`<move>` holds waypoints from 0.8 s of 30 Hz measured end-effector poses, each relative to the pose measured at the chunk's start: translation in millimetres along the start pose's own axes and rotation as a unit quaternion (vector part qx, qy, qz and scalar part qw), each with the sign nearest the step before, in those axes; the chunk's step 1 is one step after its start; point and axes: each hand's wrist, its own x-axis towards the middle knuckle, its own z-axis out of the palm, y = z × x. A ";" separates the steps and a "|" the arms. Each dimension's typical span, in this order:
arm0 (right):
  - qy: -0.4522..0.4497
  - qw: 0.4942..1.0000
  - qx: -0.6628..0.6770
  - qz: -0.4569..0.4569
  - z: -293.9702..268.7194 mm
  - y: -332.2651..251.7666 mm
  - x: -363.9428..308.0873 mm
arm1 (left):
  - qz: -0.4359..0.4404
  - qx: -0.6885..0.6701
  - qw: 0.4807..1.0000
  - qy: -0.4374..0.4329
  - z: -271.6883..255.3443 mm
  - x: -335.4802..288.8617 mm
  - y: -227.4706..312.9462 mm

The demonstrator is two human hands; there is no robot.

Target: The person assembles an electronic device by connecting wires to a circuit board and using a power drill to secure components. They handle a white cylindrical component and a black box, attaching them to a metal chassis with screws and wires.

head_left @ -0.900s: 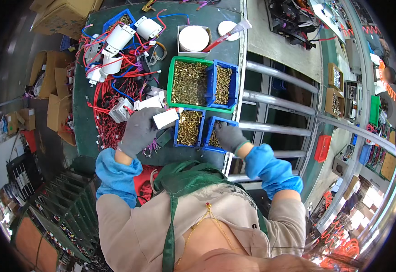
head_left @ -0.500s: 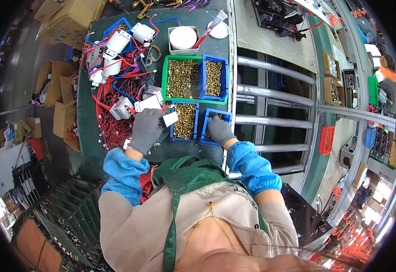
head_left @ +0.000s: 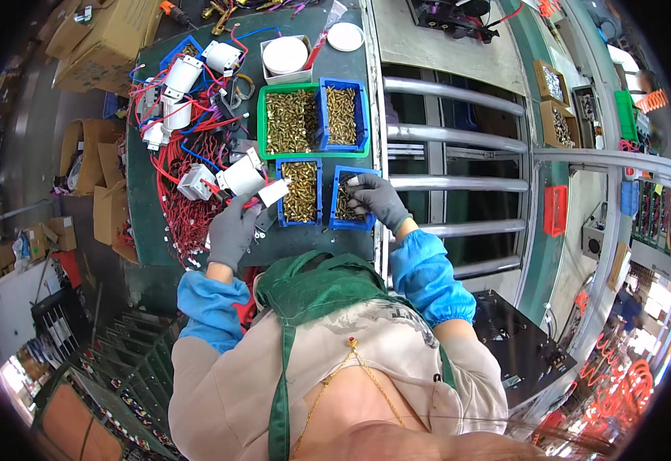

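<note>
My left hand (head_left: 232,233), in a grey glove, is closed at the near side of a white cylinder (head_left: 241,176). By its fingertips a small white block (head_left: 274,192) with a red wire sticks out, apparently in its grip. My right hand (head_left: 380,201), also gloved, is over a small blue bin (head_left: 353,224) of dark little parts. Its fingers are bent together; what they hold, if anything, is hidden. Between the hands stands another blue bin (head_left: 300,192) full of brass-coloured screws.
Behind these sit a green tray (head_left: 289,121) and a blue bin (head_left: 342,115) of brass-coloured screws. Red wires (head_left: 186,219) and white cylinders (head_left: 182,75) crowd the left. A white tub (head_left: 285,56) stands farther back. Metal rollers (head_left: 458,183) run along the right.
My right hand has come up from inside the blue bin to its right rim, fingertips still over the dark parts. My left hand has drawn back slightly, baring more of the white cylinder.
</note>
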 end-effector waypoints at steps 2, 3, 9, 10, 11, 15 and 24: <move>-0.017 0.999 0.039 0.000 -6.5 3.9 1.9 | -0.066 -0.217 0.973 -0.031 12.9 -0.2 -15.7; -0.021 0.997 0.067 0.007 -6.3 2.4 1.1 | -0.123 -0.372 0.920 -0.034 10.6 -1.4 -12.0; -0.009 0.989 0.149 0.025 -4.5 11.1 12.0 | -0.253 -0.688 0.680 0.036 25.3 -11.5 -2.1; -0.013 0.987 0.157 0.028 -4.0 11.3 12.7 | -0.246 -0.693 0.676 0.046 29.3 -14.0 -2.8; -0.016 0.986 0.165 0.031 -3.3 11.4 13.2 | -0.239 -0.698 0.673 0.055 35.4 -16.5 -5.8; 0.040 0.997 0.060 0.011 0.0 11.9 11.6 | -0.249 -0.725 0.639 0.061 36.3 -20.2 0.3; 0.128 0.964 -0.228 -0.052 3.1 11.7 11.6 | -0.356 -0.790 0.500 -0.017 40.5 -1.7 -16.2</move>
